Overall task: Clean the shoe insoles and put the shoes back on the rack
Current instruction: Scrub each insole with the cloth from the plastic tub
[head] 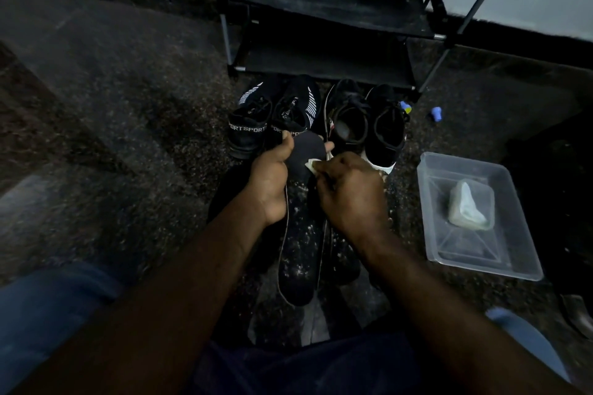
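Left hand (269,183): fingers and thumb clamped round the far end of a long dark insole (300,260) flecked with white.
Right hand (349,192): fingertips pinching a small white wipe (311,165) against the insole.
Shoes: black knit white-striped pair (272,115) beside black lace-up pair (365,122), on the floor before a black tube-framed rack (321,26).
Clear plastic tray (481,269): right of the shoes, holding a pale wadded cloth (470,207).
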`<act>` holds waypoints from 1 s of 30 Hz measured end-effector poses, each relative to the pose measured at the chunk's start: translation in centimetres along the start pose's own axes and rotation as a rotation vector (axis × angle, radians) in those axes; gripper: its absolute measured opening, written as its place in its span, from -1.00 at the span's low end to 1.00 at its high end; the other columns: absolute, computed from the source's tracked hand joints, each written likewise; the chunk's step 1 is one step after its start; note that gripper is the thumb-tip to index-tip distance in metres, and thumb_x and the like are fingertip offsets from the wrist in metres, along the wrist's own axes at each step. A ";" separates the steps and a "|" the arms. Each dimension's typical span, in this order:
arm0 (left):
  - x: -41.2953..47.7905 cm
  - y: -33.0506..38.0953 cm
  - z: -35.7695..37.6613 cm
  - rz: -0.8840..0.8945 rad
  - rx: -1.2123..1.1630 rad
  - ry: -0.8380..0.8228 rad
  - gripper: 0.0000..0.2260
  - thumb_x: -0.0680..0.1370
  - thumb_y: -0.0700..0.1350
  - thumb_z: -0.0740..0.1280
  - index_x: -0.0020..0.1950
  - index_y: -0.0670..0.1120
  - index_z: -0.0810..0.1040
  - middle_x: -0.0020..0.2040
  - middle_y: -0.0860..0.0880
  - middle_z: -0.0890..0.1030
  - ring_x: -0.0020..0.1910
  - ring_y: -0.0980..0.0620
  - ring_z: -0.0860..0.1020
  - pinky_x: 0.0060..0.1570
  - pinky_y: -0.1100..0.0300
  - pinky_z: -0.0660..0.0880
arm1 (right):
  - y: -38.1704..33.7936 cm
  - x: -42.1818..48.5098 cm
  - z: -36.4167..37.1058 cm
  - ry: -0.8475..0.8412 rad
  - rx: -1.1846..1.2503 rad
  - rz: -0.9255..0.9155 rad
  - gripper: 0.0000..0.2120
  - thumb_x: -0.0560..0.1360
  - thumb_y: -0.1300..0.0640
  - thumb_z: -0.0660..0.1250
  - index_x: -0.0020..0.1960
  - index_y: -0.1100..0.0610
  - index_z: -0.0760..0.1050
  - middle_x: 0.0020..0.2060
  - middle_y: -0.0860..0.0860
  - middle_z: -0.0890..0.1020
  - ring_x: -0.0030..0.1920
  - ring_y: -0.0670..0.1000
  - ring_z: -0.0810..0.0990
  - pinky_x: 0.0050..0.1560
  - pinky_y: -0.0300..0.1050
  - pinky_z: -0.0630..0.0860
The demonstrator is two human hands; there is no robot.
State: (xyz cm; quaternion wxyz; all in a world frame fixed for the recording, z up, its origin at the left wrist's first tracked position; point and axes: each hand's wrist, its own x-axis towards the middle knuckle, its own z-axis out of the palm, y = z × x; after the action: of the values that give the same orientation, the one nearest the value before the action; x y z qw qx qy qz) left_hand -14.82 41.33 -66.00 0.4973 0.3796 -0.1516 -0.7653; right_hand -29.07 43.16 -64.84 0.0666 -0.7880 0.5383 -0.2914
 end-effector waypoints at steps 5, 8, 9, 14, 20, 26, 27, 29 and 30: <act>-1.0 -0.1 0.9 -0.045 0.022 -0.009 -0.52 0.70 0.19 0.12 0.31 -0.15 0.60 0.19 -0.17 0.67 0.08 -0.12 0.67 0.11 0.01 0.61 | 0.1 3.6 -0.9 0.110 0.034 0.050 -0.82 0.51 0.15 0.42 0.08 0.08 0.73 -0.11 0.08 0.65 -0.17 0.07 0.64 -0.09 -0.20 0.49; -1.0 -0.1 0.9 -0.048 0.014 -0.010 -0.52 0.69 0.20 0.13 0.22 -0.13 0.64 0.13 -0.18 0.69 0.05 -0.11 0.69 0.08 -0.01 0.60 | -0.1 3.6 -0.5 0.024 -0.008 0.002 -0.77 0.50 0.11 0.34 0.06 0.08 0.73 -0.11 0.10 0.64 -0.14 0.10 0.63 -0.11 -0.09 0.58; -1.0 0.0 0.9 -0.047 0.009 0.000 -0.50 0.69 0.22 0.12 0.25 -0.14 0.63 0.17 -0.17 0.68 0.08 -0.12 0.68 0.10 -0.02 0.58 | -0.1 3.0 -0.3 0.005 -0.022 -0.012 -0.77 0.50 0.11 0.32 0.04 0.10 0.73 -0.12 0.11 0.64 -0.13 0.12 0.63 -0.11 -0.05 0.59; -0.1 0.2 0.3 -0.037 -0.019 0.026 -0.44 0.71 0.22 0.03 0.38 -0.18 0.53 0.41 -0.16 0.56 0.38 -0.13 0.54 0.31 -0.05 0.49 | -0.1 -0.4 0.6 -0.006 -0.025 0.003 -0.84 0.48 0.19 0.41 0.00 0.10 0.73 -0.17 0.08 0.64 -0.17 0.11 0.62 -0.13 -0.11 0.49; -0.9 0.0 0.9 -0.053 0.056 0.045 -0.49 0.70 0.22 0.12 0.30 -0.15 0.61 0.20 -0.17 0.67 0.08 -0.12 0.68 0.07 0.01 0.61 | -0.4 2.7 0.0 0.122 0.033 0.059 -0.82 0.49 0.16 0.41 0.04 0.11 0.73 -0.13 0.11 0.69 -0.18 0.11 0.67 -0.11 -0.07 0.60; -0.8 0.3 0.8 -0.037 0.059 0.080 -0.45 0.71 0.22 0.08 0.26 -0.16 0.65 0.22 -0.18 0.66 0.13 -0.11 0.66 0.10 0.03 0.60 | -0.4 1.5 1.2 0.051 0.017 0.036 -0.84 0.51 0.15 0.41 0.03 0.10 0.74 -0.11 0.08 0.69 -0.12 0.09 0.65 -0.06 -0.13 0.50; -0.6 0.3 0.5 -0.035 0.062 0.098 -0.43 0.71 0.22 0.05 0.19 -0.16 0.69 0.22 -0.17 0.67 0.15 -0.11 0.66 0.11 0.03 0.59 | -0.4 0.7 1.4 0.029 0.015 0.029 -0.84 0.51 0.17 0.41 0.04 0.10 0.74 -0.10 0.07 0.69 -0.11 0.08 0.65 -0.05 -0.15 0.48; -0.4 0.1 0.2 -0.041 0.074 0.090 -0.40 0.72 0.22 0.02 0.17 -0.17 0.72 0.29 -0.17 0.65 0.26 -0.14 0.62 0.21 -0.01 0.55 | -0.3 -0.3 1.7 0.012 0.030 0.039 -0.82 0.50 0.19 0.42 0.05 0.10 0.74 -0.07 0.07 0.70 -0.09 0.07 0.65 -0.03 -0.17 0.47; -0.4 0.0 0.3 -0.038 0.076 0.101 -0.42 0.72 0.22 0.04 0.25 -0.18 0.67 0.33 -0.17 0.62 0.29 -0.15 0.60 0.23 -0.02 0.54 | -0.3 -0.3 1.8 0.025 0.042 0.056 -0.83 0.49 0.20 0.44 0.05 0.10 0.74 -0.06 0.07 0.70 -0.09 0.06 0.65 -0.03 -0.19 0.47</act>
State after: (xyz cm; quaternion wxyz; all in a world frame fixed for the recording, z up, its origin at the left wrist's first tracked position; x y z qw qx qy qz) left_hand -14.94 41.69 -65.66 0.4749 0.4391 -0.1482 -0.7481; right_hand -28.00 43.15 -66.28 0.0846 -0.7674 0.5545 -0.3106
